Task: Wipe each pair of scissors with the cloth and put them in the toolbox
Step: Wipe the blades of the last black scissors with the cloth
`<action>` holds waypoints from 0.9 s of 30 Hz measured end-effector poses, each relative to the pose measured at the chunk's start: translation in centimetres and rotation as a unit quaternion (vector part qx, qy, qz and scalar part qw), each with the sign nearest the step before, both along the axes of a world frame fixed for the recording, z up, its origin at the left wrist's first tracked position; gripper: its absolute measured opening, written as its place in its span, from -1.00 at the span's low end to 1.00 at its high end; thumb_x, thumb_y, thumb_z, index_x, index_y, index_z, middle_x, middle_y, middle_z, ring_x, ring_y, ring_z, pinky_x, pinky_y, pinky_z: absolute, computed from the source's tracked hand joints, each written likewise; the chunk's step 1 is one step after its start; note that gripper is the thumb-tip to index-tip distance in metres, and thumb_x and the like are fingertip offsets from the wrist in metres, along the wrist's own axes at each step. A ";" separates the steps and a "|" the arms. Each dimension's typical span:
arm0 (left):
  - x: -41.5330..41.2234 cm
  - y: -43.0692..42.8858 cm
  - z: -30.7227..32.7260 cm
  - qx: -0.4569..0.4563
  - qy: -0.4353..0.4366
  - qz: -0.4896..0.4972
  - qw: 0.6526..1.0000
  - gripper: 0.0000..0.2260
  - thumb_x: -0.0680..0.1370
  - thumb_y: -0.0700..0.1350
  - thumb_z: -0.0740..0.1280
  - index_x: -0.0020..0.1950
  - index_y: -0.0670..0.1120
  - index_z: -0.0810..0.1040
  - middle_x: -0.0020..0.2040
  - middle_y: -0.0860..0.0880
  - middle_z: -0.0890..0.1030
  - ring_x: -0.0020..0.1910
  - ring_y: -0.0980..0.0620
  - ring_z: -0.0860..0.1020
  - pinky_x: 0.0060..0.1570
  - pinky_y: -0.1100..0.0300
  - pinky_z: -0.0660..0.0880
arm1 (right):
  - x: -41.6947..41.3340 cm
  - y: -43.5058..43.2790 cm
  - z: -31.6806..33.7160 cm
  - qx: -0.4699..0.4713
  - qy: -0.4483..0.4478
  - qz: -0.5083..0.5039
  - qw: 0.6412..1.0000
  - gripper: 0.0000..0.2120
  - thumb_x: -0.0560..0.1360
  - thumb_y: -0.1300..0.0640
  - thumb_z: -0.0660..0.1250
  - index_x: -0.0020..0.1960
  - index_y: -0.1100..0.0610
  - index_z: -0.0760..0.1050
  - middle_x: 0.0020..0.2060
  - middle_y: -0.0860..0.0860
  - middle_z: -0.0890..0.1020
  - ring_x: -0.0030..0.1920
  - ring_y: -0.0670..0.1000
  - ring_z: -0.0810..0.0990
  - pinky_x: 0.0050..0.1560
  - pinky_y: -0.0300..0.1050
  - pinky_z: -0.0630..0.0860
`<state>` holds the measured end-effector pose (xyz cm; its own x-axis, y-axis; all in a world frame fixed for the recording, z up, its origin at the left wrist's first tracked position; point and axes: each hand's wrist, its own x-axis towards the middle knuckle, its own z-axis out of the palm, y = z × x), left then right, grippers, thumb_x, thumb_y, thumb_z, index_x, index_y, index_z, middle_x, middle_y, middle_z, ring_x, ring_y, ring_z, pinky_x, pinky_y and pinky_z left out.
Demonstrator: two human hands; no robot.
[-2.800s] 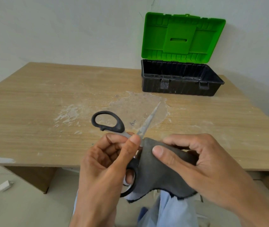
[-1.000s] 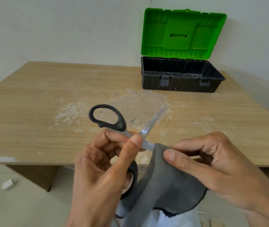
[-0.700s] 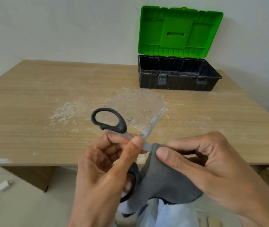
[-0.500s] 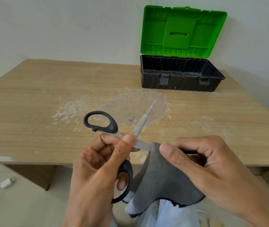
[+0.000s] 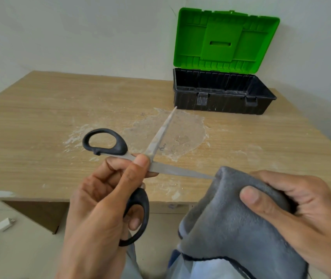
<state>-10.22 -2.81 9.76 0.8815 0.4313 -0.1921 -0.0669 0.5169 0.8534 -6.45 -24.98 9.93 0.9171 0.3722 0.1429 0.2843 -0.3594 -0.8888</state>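
Your left hand (image 5: pixel 100 198) pinches the opened scissors (image 5: pixel 171 171) at the pivot, a finger through the lower loop; one blade tip touches the grey cloth (image 5: pixel 227 218) your right hand (image 5: pixel 293 210) grips, both hands raised at the near edge of the table (image 5: pixel 39 117), the open toolbox (image 5: pixel 221 106) well beyond

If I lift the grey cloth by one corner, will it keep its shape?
It will probably flop: the grey cloth folds around the right hand and hangs down below it. Its surface looks fleecy, so it is likely light and easy to grip.
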 end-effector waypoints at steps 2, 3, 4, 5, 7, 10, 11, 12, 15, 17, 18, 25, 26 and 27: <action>0.0 -0.2 0.1 0.007 0.000 0.000 1.000 -0.88 0.26 -0.08 0.44 -0.47 -0.05 0.57 -0.43 -0.07 0.56 -0.70 0.17 0.25 -0.71 0.46 0.19 | -0.2 0.2 0.3 0.001 -0.007 0.004 1.000 -0.60 0.49 -0.42 0.36 0.03 -0.15 0.75 -0.31 0.08 0.72 -0.34 0.15 0.70 -0.46 -0.01 0.54; -0.1 -0.3 0.2 0.013 0.000 -0.001 1.000 -0.88 0.25 -0.08 0.45 -0.47 -0.04 0.57 -0.43 -0.08 0.57 -0.71 0.17 0.24 -0.71 0.45 0.19 | -0.3 0.4 0.4 0.005 -0.010 0.006 1.000 -0.63 0.50 -0.40 0.36 0.04 -0.18 0.75 -0.29 0.04 0.75 -0.32 0.08 0.73 -0.43 -0.06 0.58; -0.1 -0.5 0.2 0.020 -0.001 -0.002 1.000 -0.88 0.24 -0.07 0.45 -0.46 -0.04 0.57 -0.41 -0.09 0.57 -0.71 0.17 0.25 -0.71 0.45 0.19 | -0.3 0.6 0.5 0.008 -0.009 0.010 1.000 -0.66 0.51 -0.39 0.36 0.04 -0.20 0.75 -0.26 0.03 0.76 -0.31 0.04 0.74 -0.41 -0.08 0.60; -0.1 -0.6 0.2 0.027 -0.006 -0.005 1.000 -0.89 0.22 -0.06 0.46 -0.46 -0.04 0.58 -0.39 -0.10 0.58 -0.70 0.16 0.25 -0.71 0.44 0.19 | -0.3 0.7 0.6 0.007 -0.004 0.015 1.000 -0.67 0.51 -0.38 0.36 0.05 -0.20 0.75 -0.26 0.04 0.76 -0.31 0.05 0.75 -0.42 -0.05 0.62; -0.2 -0.9 0.2 0.044 -0.014 -0.011 0.999 -0.89 0.20 -0.05 0.47 -0.45 -0.03 0.58 -0.37 -0.12 0.60 -0.68 0.16 0.26 -0.71 0.41 0.20 | -0.3 0.8 0.6 0.001 0.011 0.029 1.000 -0.65 0.53 -0.36 0.37 0.05 -0.14 0.76 -0.33 0.04 0.72 -0.38 0.14 0.68 -0.50 0.02 0.53; -0.2 -1.1 0.0 0.061 -0.018 -0.012 0.998 -0.88 0.20 -0.03 0.48 -0.42 -0.04 0.59 -0.36 -0.14 0.62 -0.64 0.16 0.29 -0.69 0.38 0.22 | 0.2 0.7 0.2 -0.011 0.016 0.037 0.999 -0.59 0.54 -0.26 0.38 -0.09 0.07 0.73 -0.46 0.02 0.54 -0.48 0.18 0.48 -0.54 -0.04 0.33; -0.2 -1.1 -0.1 0.064 -0.020 -0.011 0.998 -0.88 0.21 -0.03 0.48 -0.41 -0.04 0.60 -0.35 -0.15 0.61 -0.63 0.15 0.29 -0.68 0.38 0.22 | 0.3 0.6 0.1 -0.009 0.015 0.036 0.999 -0.55 0.54 -0.25 0.38 -0.13 0.15 0.71 -0.47 0.07 0.51 -0.49 0.19 0.46 -0.54 -0.03 0.32; -0.1 -0.9 -0.1 0.066 -0.022 -0.008 0.998 -0.87 0.21 -0.03 0.48 -0.40 -0.04 0.60 -0.36 -0.14 0.61 -0.63 0.15 0.29 -0.68 0.38 0.22 | 0.4 0.4 0.0 -0.008 0.013 0.034 0.999 -0.52 0.54 -0.24 0.38 -0.15 0.19 0.69 -0.47 0.11 0.50 -0.49 0.21 0.46 -0.53 -0.03 0.31; -0.1 -0.6 -0.3 0.069 -0.029 0.007 0.997 -0.86 0.25 -0.02 0.47 -0.40 -0.06 0.60 -0.41 -0.09 0.58 -0.63 0.16 0.29 -0.68 0.38 0.22 | 0.3 -0.1 0.3 -0.003 0.008 0.026 1.000 -0.59 0.53 -0.24 0.40 -0.12 0.10 0.74 -0.49 0.12 0.53 -0.50 0.24 0.49 -0.56 -0.04 0.34; -0.2 -0.7 -0.3 0.073 -0.036 -0.003 0.997 -0.86 0.23 -0.01 0.48 -0.40 -0.06 0.60 -0.41 -0.09 0.59 -0.63 0.15 0.29 -0.68 0.38 0.22 | 0.2 -0.2 0.6 -0.012 0.001 0.026 1.000 -0.60 0.53 -0.25 0.39 -0.11 0.08 0.74 -0.50 0.10 0.54 -0.51 0.22 0.49 -0.58 -0.07 0.34; -0.2 -0.8 -0.4 0.078 -0.037 -0.014 0.996 -0.85 0.20 -0.03 0.51 -0.40 -0.05 0.59 -0.39 -0.11 0.61 -0.63 0.15 0.30 -0.67 0.38 0.22 | 0.2 -0.1 0.5 -0.018 0.000 0.030 0.999 -0.57 0.53 -0.26 0.39 -0.12 0.11 0.73 -0.49 0.11 0.54 -0.50 0.22 0.49 -0.57 -0.05 0.35; -0.4 -0.1 -1.1 0.100 -0.057 -0.013 0.993 -0.75 0.19 0.08 0.54 -0.34 -0.05 0.60 -0.33 -0.11 0.65 -0.62 0.17 0.33 -0.64 0.39 0.25 | 0.6 -0.1 0.0 -0.032 -0.040 0.008 0.999 -0.44 0.52 -0.30 0.37 -0.31 0.21 0.55 -0.53 0.01 0.38 -0.54 0.07 0.34 -0.52 -0.17 0.22; -0.4 -0.2 -1.2 0.111 -0.058 -0.015 0.992 -0.74 0.19 0.09 0.53 -0.34 -0.06 0.60 -0.32 -0.12 0.66 -0.60 0.17 0.34 -0.64 0.38 0.26 | 0.7 0.1 0.0 -0.031 -0.046 0.018 0.998 -0.48 0.54 -0.27 0.36 -0.32 0.16 0.54 -0.52 -0.06 0.36 -0.53 -0.03 0.33 -0.51 -0.24 0.22; -0.4 -0.3 -1.3 0.124 -0.061 -0.022 0.990 -0.73 0.20 0.10 0.53 -0.33 -0.06 0.60 -0.32 -0.13 0.66 -0.59 0.17 0.35 -0.63 0.37 0.26 | 0.8 0.2 0.0 -0.033 -0.051 0.034 0.998 -0.54 0.55 -0.24 0.36 -0.30 0.11 0.56 -0.51 -0.10 0.37 -0.52 -0.08 0.33 -0.49 -0.27 0.24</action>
<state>-10.60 -3.11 8.44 0.9103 0.4131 0.0243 -0.1596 0.2962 0.9417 -5.66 -24.73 9.89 0.8718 0.4439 0.2070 0.3971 -0.3932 -0.8292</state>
